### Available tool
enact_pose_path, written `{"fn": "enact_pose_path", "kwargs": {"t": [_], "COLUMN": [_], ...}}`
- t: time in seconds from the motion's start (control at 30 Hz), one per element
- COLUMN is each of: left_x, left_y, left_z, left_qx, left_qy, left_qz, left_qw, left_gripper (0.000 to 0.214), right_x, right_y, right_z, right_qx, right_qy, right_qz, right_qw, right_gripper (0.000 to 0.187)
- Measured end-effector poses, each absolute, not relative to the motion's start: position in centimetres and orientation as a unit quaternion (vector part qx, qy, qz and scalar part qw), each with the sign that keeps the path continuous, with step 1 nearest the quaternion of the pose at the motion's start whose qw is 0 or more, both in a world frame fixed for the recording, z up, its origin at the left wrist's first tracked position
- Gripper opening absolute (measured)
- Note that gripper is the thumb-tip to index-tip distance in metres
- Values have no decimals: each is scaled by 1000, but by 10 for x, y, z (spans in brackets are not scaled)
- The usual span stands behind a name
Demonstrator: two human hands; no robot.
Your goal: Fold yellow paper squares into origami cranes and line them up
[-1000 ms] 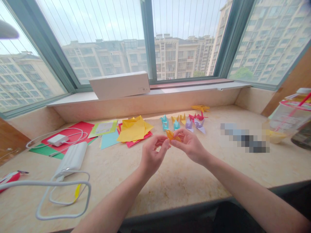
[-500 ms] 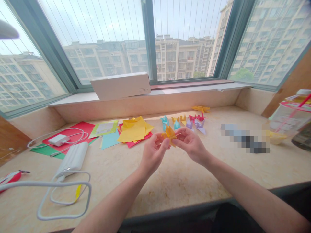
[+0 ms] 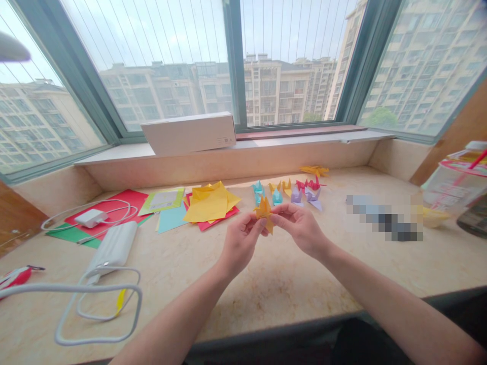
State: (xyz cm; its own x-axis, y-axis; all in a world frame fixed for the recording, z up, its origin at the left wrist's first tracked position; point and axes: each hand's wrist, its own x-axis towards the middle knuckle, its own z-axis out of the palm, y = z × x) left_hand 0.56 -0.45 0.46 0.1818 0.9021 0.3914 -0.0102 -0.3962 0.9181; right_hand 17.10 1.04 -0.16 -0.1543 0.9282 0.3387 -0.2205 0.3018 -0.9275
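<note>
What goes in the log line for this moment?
left hand: pinching orange paper fold | right hand: pinching same fold | fold: held above counter | behind: small folded paper figures

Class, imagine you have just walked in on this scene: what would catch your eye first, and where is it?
First, the orange folded paper pinched between the left hand and right hand above the counter. Behind it, small coloured paper figures stand in a row, with a stack of yellow sheets to their left. A long white box lies on the window ledge.
</note>
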Motion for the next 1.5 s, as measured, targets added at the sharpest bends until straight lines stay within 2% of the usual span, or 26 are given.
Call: {"fn": "enact_pose_path", "kwargs": {"t": [0.47, 0.73, 0.97, 1.33, 1.5], "left_x": [5, 2, 4, 6, 6], "left_y": [-8, -2, 0, -1, -2], "left_z": [10, 6, 1, -1, 0], "left_qx": [628, 595, 597, 615, 613], "left_qy": [348, 365, 361, 320, 319], "left_qz": [523, 522, 524, 497, 510], "left_qw": [458, 490, 489, 521, 512], "left_gripper": [30, 40, 51, 31, 24], "right_x": [175, 177, 177, 178, 177], "right_y": [10, 6, 6, 12, 12], "right_z": [2, -2, -1, -6, -9], "right_qx": [-302, -303, -350, -361, -385], "right_qy": [-598, -695, -686, -657, -658], "right_qz": [510, 412, 378, 390, 356], "right_qw": [539, 506, 514, 536, 540], "right_gripper": [28, 30, 28, 33, 34]}}
